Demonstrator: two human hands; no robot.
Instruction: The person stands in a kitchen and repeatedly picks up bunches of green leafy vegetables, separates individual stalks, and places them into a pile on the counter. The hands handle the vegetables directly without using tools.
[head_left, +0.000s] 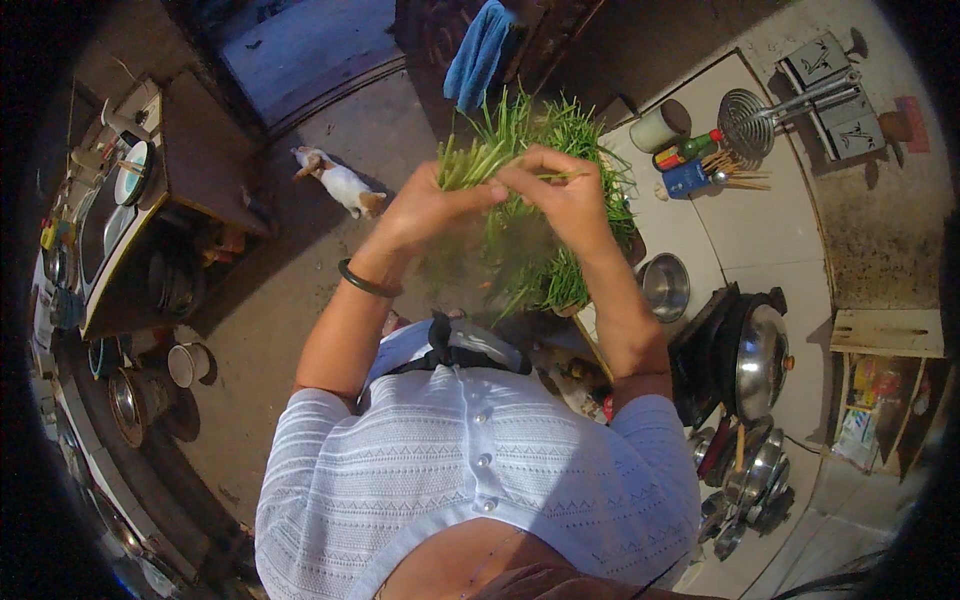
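A bunch of thin green leafy stalks, perhaps garlic chives, is gripped by my left hand, cut ends towards me. A dark bangle circles that wrist. My right hand meets the bunch from the other side, its thumb and fingertips pinching a thin stalk that sticks out to the right. Below and beyond both hands lies a large heap of the same greens along the counter's edge. My forearms and hands cover part of the heap, and the lower ends of the held bunch blur into it.
On the tiled counter at right stand a steel bowl, a lidded wok, a green bottle and a blue utensil holder. A white-and-orange cat lies on the floor. At left is a cabinet.
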